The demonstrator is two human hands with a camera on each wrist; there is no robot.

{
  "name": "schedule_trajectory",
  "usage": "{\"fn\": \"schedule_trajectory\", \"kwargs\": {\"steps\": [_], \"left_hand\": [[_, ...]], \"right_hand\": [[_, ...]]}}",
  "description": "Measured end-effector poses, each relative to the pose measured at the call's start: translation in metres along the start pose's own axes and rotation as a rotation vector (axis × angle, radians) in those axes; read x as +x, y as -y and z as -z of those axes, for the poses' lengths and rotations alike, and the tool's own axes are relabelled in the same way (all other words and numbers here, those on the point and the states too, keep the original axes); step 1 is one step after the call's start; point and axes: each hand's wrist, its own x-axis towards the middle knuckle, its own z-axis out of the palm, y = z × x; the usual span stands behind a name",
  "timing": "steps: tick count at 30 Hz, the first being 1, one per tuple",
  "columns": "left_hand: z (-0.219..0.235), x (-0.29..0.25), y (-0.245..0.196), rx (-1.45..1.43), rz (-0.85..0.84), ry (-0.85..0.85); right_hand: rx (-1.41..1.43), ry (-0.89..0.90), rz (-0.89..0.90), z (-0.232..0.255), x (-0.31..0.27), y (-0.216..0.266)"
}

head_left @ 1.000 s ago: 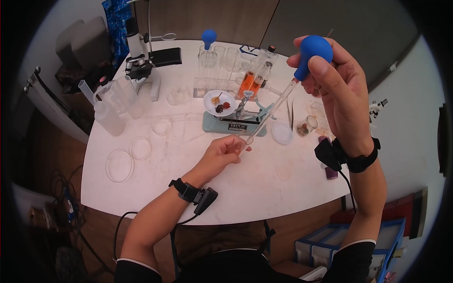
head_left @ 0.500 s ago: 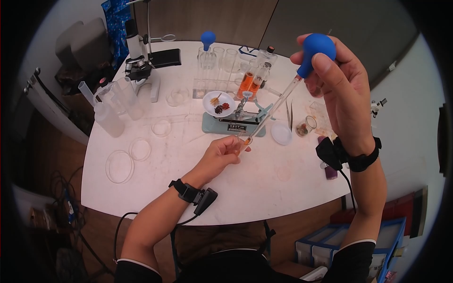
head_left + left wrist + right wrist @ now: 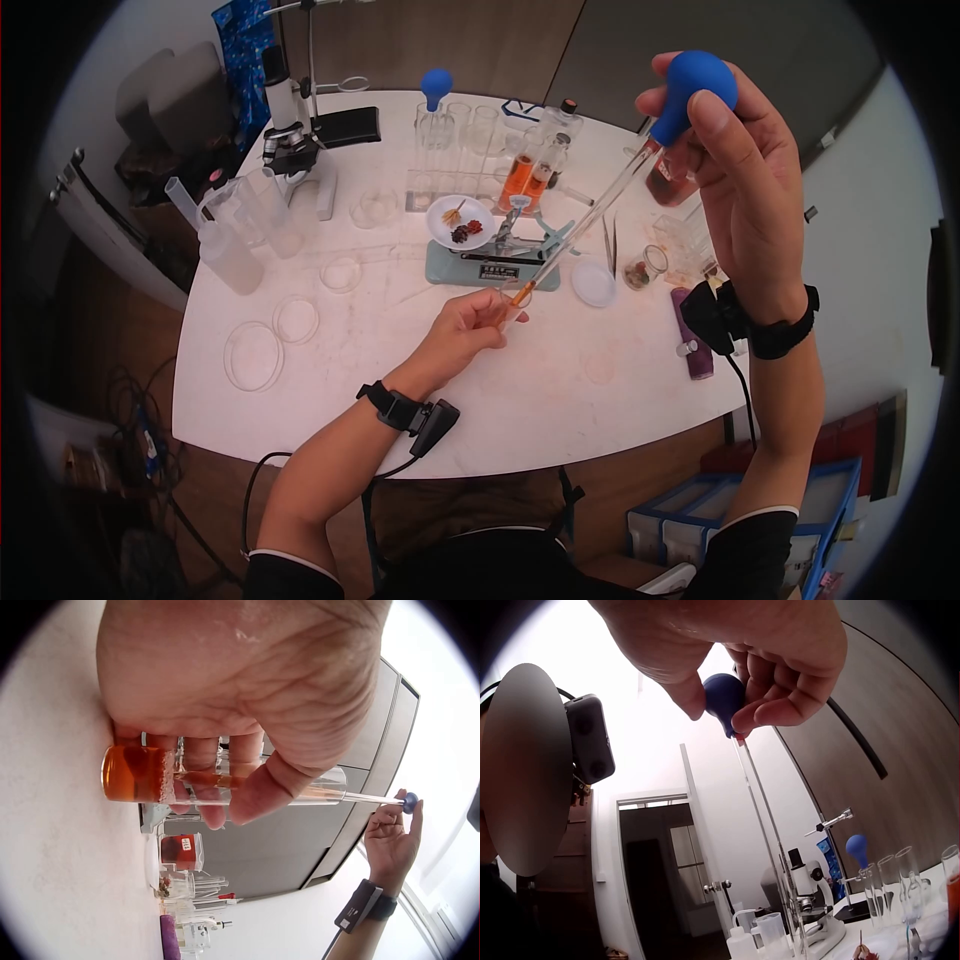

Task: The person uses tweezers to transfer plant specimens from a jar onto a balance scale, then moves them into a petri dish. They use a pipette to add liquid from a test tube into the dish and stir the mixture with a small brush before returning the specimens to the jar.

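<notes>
The left hand [image 3: 462, 335] grips an upright glass tube, its fingers and thumb curled round it. Orange-red liquid [image 3: 135, 774] with bubbles on top fills the tube's lower end in the left wrist view. Up high, the right hand [image 3: 752, 170] pinches the blue rubber bulb [image 3: 700, 90] between thumb and fingers. From the bulb a long glass pipette [image 3: 600, 210] slants down into the tube's mouth, with orange liquid in its lower part. In the right wrist view the same bulb [image 3: 724, 701] sits between thumb and fingers of the right hand [image 3: 772, 667].
Behind the left hand stands a green balance [image 3: 455, 268] bearing a white dish. Farther back are a rack [image 3: 425, 200] with tubes and a microscope [image 3: 285, 130]. Petri dishes [image 3: 253, 356] and plastic bottles [image 3: 232, 262] lie to the left; a jar [image 3: 645, 268] and purple roll [image 3: 692, 335] to the right.
The right hand has risen slightly and moved right with the bulb and pipette. Orange liquid now shows higher in the pipette's lower part. The left hand has barely moved.
</notes>
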Motion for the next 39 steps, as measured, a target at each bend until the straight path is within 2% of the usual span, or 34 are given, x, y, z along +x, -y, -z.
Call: {"fn": "schedule_trajectory", "kwargs": {"steps": [19, 22, 39], "left_hand": [[-0.001, -0.001, -0.001, 0.005, -0.012, 0.007], [0.002, -0.001, -0.002, -0.047, 0.07, 0.014], [0.003, 0.001, 0.003, -0.045, 0.02, 0.012]], "right_hand": [[-0.012, 0.005, 0.031, 0.007, 0.003, 0.004], [-0.003, -0.002, 0.047, 0.008, 0.005, 0.006], [-0.008, -0.044, 0.091, 0.031, 0.013, 0.024]]}}
